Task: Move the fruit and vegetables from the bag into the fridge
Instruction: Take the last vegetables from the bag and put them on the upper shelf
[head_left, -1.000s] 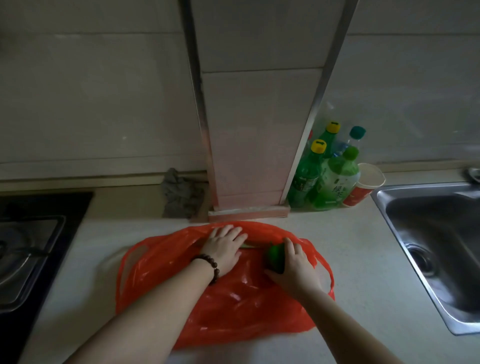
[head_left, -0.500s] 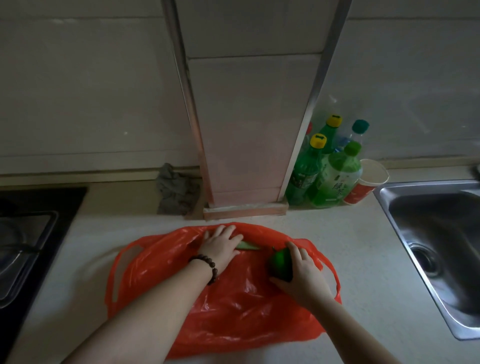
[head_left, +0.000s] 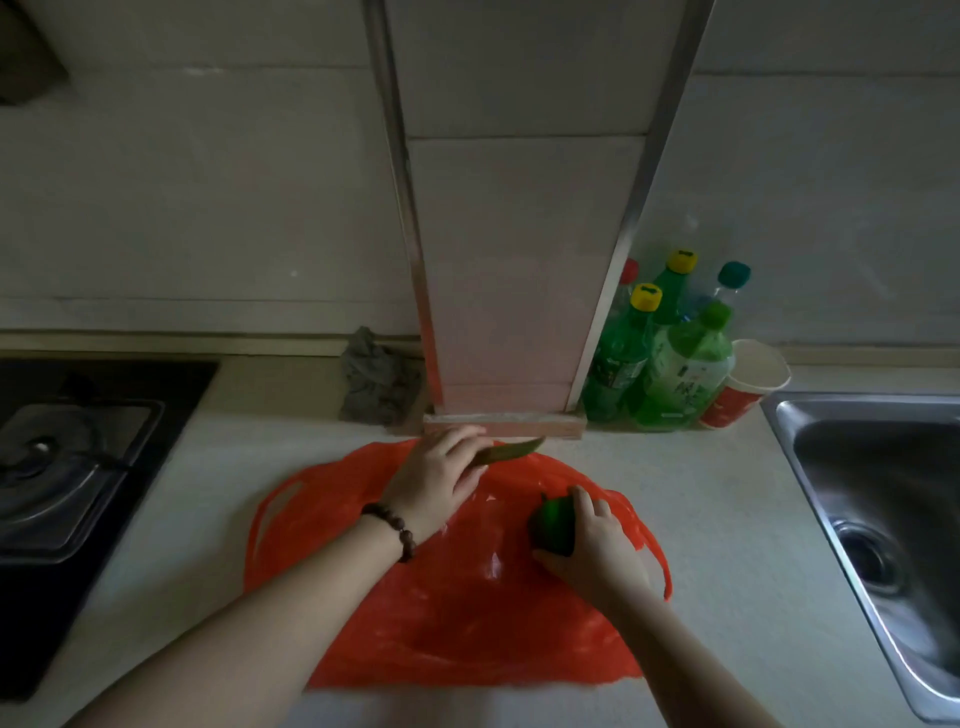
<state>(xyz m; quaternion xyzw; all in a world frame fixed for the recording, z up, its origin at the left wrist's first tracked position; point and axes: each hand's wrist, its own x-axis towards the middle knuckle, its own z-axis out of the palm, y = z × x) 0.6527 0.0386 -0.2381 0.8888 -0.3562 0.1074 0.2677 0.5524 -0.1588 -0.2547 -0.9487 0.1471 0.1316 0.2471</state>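
Note:
A red plastic bag lies flat on the pale counter in front of me. My left hand, with a bead bracelet at the wrist, is closed around a long thin green vegetable whose pointed tip sticks out to the right over the bag's far edge. My right hand grips a round dark green pepper above the right part of the bag. The fridge is out of view.
A tiled pillar stands just behind the bag. Several green bottles and a red paper cup sit to its right. A steel sink is at the right, a gas hob at the left, a grey rag by the wall.
My left hand has closed on the long green vegetable and lifted it toward the bag's far edge. My right hand has drawn the green pepper back and to the right.

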